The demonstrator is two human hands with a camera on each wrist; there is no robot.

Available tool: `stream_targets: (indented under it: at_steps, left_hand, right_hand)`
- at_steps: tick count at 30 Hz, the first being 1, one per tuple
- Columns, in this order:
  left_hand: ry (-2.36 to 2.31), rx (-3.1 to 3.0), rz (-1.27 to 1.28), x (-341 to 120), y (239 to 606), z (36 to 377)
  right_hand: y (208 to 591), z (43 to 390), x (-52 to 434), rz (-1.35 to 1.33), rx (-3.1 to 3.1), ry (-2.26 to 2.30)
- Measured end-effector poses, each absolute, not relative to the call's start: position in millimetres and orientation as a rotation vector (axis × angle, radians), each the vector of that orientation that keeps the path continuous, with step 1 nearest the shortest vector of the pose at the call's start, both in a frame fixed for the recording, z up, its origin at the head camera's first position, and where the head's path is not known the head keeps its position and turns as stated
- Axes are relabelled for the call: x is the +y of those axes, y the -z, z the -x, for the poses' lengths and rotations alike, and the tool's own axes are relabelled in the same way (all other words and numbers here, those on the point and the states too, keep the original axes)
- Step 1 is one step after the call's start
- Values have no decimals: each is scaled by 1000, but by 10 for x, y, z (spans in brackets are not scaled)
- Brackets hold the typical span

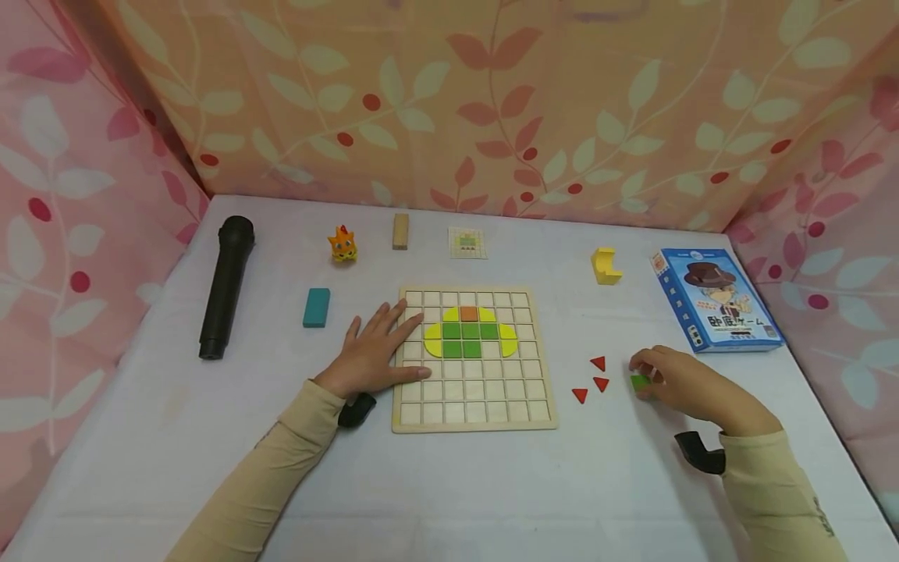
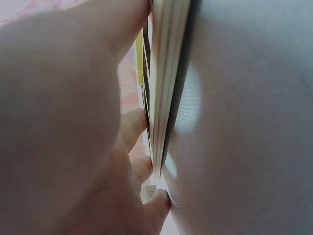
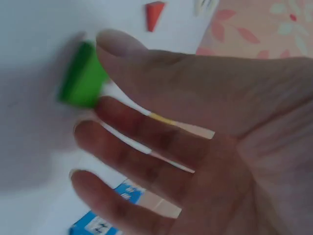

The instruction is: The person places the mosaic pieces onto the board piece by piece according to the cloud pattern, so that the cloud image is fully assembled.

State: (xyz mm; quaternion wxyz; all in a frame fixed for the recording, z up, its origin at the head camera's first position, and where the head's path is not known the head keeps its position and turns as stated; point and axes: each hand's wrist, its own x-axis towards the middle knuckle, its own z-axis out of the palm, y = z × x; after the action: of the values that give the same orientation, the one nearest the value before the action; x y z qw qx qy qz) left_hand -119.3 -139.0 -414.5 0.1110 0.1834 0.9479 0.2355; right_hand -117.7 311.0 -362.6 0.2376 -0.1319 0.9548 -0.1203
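Green tile (image 1: 640,383) lies on the worktop (image 1: 175,437) at the lower right of the head view, under the fingertips of the right hand (image 1: 684,389), whose fingers curl over it; whether they already pinch it cannot be told, since the right wrist view shows thumb and fingers spread just beside it. A clean pick likely needs thumb and forefinger on opposite edges. The left hand (image 1: 372,355) lies flat, fingers straight, on the left edge of the wooden grid board (image 1: 474,414), steadying it. Three red triangles (image 1: 599,363) lie between board and tile; a careless sweep could scatter them. A blue game box (image 1: 716,300) sits above.
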Motion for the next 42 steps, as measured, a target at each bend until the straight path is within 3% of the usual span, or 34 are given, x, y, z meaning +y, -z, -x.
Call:
stream_targets:
  at_steps: [19,27,36,42]
  left_hand:
    - [-685,2767,-526,-1368,4131,1177]
    - [-664,2782,-523,-1381,4162,1188]
    - [-687,2788,-545,-1395,4204,1209]
    - [-690,2780,-542,-1393,4174,1203]
  right_hand:
    - [3629,1312,3041,451,2678,389]
    - [3530,1485,2472,578,2763,588]
    - [3645,1646,1806,915,2694,749]
    - [3728,1719,1545,998,2638,766]
